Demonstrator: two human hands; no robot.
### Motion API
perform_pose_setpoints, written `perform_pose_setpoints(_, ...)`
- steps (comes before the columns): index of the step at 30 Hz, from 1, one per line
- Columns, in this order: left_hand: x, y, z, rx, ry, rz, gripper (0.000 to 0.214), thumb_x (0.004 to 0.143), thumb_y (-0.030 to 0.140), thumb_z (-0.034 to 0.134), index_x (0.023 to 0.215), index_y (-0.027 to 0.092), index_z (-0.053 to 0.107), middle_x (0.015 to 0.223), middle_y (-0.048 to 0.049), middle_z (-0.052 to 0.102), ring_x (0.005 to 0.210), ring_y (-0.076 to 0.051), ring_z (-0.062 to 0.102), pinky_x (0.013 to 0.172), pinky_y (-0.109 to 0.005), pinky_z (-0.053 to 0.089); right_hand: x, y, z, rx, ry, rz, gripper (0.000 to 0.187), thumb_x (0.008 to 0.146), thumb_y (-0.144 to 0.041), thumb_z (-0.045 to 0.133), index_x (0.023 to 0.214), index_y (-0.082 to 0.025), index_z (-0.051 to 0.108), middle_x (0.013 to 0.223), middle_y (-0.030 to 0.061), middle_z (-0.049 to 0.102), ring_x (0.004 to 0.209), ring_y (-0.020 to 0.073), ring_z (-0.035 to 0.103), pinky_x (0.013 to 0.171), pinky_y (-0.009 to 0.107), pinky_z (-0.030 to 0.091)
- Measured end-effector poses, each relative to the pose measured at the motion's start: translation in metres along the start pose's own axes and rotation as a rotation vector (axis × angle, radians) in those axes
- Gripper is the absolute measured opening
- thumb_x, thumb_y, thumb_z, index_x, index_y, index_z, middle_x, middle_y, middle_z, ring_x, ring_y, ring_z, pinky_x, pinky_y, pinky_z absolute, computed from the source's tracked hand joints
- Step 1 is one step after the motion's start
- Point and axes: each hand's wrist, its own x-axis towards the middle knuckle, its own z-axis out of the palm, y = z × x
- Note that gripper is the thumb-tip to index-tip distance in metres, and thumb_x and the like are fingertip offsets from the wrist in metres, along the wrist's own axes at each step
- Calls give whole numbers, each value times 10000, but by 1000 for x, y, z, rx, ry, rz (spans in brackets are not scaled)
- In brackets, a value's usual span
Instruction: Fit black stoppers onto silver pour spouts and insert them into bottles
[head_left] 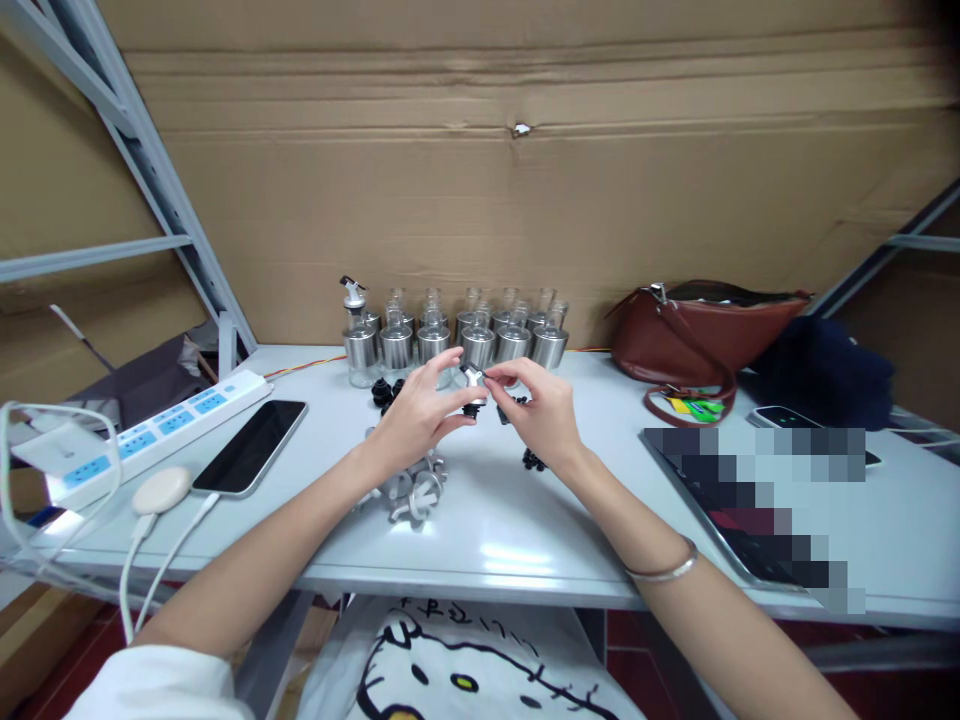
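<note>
A bottle pourer [473, 388] with a silver spout, a black top and a black stopper end is held upright above the table. My left hand [416, 412] is closed around it with thumb and fingers. From the other side my right hand [541, 408] pinches the small black flap at the spout's top. Silver spout pieces [418, 492] lie in a pile below my left wrist. Black stoppers [384, 391] are partly hidden behind that hand. Tiny black parts [534, 460] lie under my right hand, with more beside its fingers.
Glass bottles with steel sleeves [480, 345] stand in rows at the back; the leftmost carries a fitted pourer [352, 293]. On the left are a power strip [161, 435], a phone [251, 447] and a round charger [162, 490]. A brown bag [705, 330] and a tablet [720, 510] lie right.
</note>
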Motion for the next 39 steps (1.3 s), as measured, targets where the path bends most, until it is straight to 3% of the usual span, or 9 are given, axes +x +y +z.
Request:
perform_pose_setpoints(12,-1,-3,-2,-133,-31,-16,279,881,227,547,1159,214,555,1387,-158,393,1268,-238,454,1009,-432,456,0,-3,-1,92,-25,3,88,836,-162,560,870,-193,636,794,32,685,686,150,621,665,276,505)
perform_pose_setpoints(18,-3,-2,0,-179,-9,5,273,890,203,530,1163,206,553,1450,-169,338,1078,-182,583,912,-366,526,1,-3,-1,142,-17,51,109,826,-169,575,884,-192,664,815,34,695,692,149,628,665,278,511)
perform_pose_setpoints(29,-1,-1,3,-223,4,54,250,883,200,543,1132,200,562,1477,-176,284,1044,-192,593,868,-382,549,1,-9,0,177,213,-4,89,812,-133,611,796,-199,668,782,37,691,723,153,638,669,291,514)
perform_pose_setpoints(39,-1,0,1,-208,15,60,272,886,204,539,1158,199,548,1459,-182,313,1033,-180,592,857,-369,553,1,-6,1,138,144,-98,105,816,-110,601,819,-198,659,775,33,692,703,143,642,642,277,517)
